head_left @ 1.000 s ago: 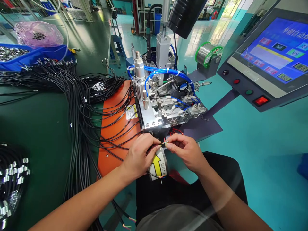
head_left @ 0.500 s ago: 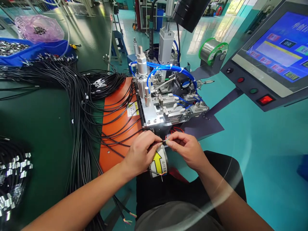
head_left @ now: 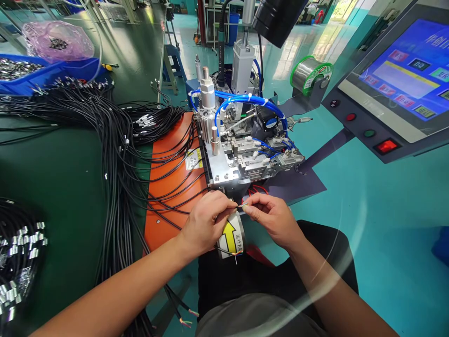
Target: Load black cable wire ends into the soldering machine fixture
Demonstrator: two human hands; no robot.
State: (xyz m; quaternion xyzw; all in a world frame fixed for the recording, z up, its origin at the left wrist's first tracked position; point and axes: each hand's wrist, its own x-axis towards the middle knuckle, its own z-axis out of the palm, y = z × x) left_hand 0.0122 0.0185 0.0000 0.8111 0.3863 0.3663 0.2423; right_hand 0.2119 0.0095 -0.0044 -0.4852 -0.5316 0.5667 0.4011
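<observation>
Between thumb and fingers, my left hand (head_left: 209, 220) pinches a black cable (head_left: 237, 207) close to its end. The fingertips of my right hand (head_left: 271, 217) are closed on that same end, where a small silvery tip shows between the hands; its exact form is too small to tell. Just below the left hand, a white plate with a yellow arrow (head_left: 229, 238) stands at the front of the machine. Another cable end with bared coloured wires (head_left: 236, 253) lies across this plate. Both hands are at the near edge of the metal machine (head_left: 224, 168).
Several black cables run over the orange panel (head_left: 168, 173) from a thick bundle (head_left: 115, 187) on the green table (head_left: 63, 187). A solder spool (head_left: 308, 75) and a control screen (head_left: 403, 75) stand to the right. Blue bins (head_left: 80, 70) sit at the back left.
Almost nothing differs. Both hands keep their pinch at the cable end, with only a very slight shift of the right fingertips.
</observation>
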